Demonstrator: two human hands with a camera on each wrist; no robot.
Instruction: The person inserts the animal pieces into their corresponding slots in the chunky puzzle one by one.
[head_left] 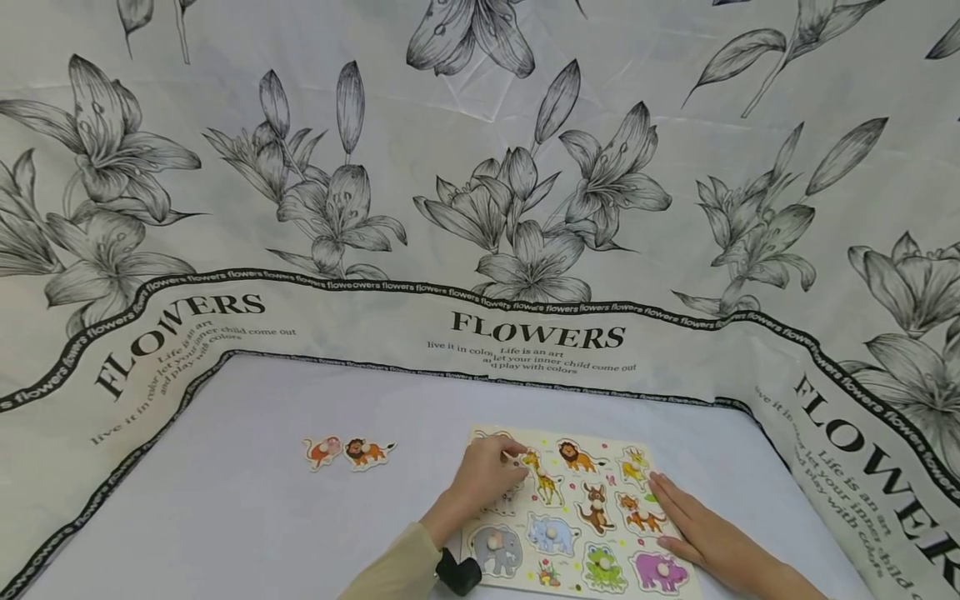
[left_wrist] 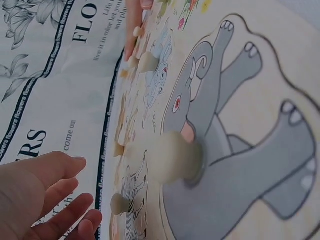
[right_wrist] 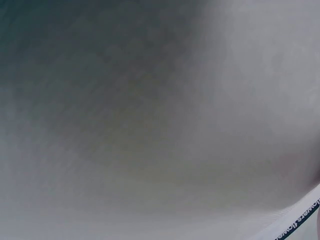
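Note:
A wooden animal puzzle board (head_left: 542,437) lies on the table. My left hand (head_left: 491,471) is over its upper left part, covering some of the zebra, with fingertips beside the giraffe (head_left: 545,479). In the left wrist view, the left hand's fingers (left_wrist: 62,167) are loosely bent, with nothing between them. A zebra piece's knob (left_wrist: 119,204) is near them, and the grey elephant piece (left_wrist: 235,150) fills the foreground. My right hand (head_left: 693,529) rests along the board's right edge, fingers extended, beside the tiger (head_left: 641,512). The right wrist view is mostly blurred grey.
A loose monkey piece (head_left: 322,451) and lion piece (head_left: 367,452) lie side by side on the white table, left of the board. Knobbed frog (head_left: 603,571) and purple hippo (head_left: 662,573) pieces sit along the board's near side. Flower-printed cloth (head_left: 480,192) rises behind the table.

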